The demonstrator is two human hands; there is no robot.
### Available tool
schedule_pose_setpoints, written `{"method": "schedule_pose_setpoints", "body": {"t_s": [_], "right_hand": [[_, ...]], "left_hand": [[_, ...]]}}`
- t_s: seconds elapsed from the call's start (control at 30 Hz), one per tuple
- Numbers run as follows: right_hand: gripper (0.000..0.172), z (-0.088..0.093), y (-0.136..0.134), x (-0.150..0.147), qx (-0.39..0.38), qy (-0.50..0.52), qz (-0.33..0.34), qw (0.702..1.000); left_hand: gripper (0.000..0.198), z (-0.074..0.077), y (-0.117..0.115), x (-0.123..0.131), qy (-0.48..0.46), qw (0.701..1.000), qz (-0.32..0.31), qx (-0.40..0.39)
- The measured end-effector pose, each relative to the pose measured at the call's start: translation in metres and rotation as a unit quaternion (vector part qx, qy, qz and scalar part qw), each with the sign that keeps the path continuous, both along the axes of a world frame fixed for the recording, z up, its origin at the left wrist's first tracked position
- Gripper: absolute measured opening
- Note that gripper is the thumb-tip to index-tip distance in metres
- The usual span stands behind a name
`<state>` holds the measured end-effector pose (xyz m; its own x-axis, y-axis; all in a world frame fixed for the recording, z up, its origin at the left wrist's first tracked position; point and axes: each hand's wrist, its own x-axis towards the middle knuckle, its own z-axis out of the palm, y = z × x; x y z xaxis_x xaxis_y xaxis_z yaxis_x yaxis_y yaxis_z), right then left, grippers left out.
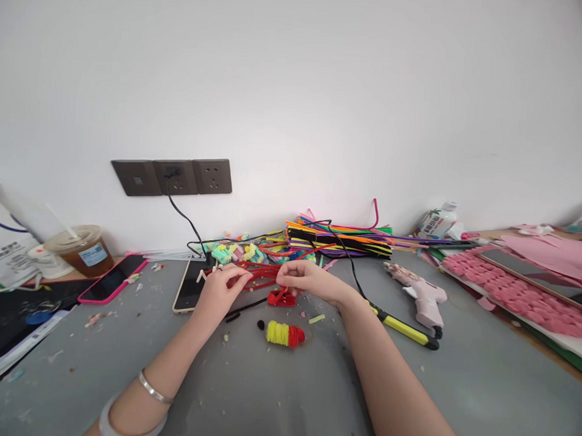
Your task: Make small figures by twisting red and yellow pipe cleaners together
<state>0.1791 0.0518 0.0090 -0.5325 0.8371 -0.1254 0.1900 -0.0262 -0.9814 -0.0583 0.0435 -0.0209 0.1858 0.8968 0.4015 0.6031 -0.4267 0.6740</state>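
Head view: we see a grey tabletop (273,397) littered with scraps. At the back wall sits a stack of multicoloured fuzzy pipe cleaners (341,241). To its right lies a pink plastic glue gun (425,296), well apart from the hands. Mid-table we have the left hand (223,289) and right hand (307,280), fingertips of both pinched on a bundle of red fuzzy pipe cleaners (263,271) strung between them, just above the surface. A small yellow-and-red wound coil (286,334) lies just in front, untouched.
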Motion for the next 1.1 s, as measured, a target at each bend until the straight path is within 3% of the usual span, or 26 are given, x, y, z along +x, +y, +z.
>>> {"method": "schedule_pose_setpoints", "body": {"t_s": [0.17,0.5,0.7,0.93,1.1], "right_hand": [[0.03,0.001,-0.004,-0.001,-0.026,-0.048,0.071,0.996],[0.029,0.002,-0.004,0.003,0.0,-0.036,0.008,0.999],[0.035,0.005,-0.007,0.004,-0.039,-0.031,0.03,0.998],[0.059,-0.002,0.001,0.005,0.083,-0.102,-0.108,0.985],[0.058,-0.003,0.006,0.002,0.198,-0.096,-0.214,0.952]], "left_hand": [[0.037,0.004,-0.004,0.002,0.029,0.999,0.011,0.017],[0.04,0.002,-0.006,0.004,0.037,0.999,-0.003,0.02],[0.04,0.004,-0.006,0.004,0.035,0.999,-0.005,0.019],[0.04,0.003,-0.007,0.004,0.034,0.999,-0.01,0.014],[0.038,0.002,-0.007,0.006,0.033,0.999,-0.017,0.019]]}}
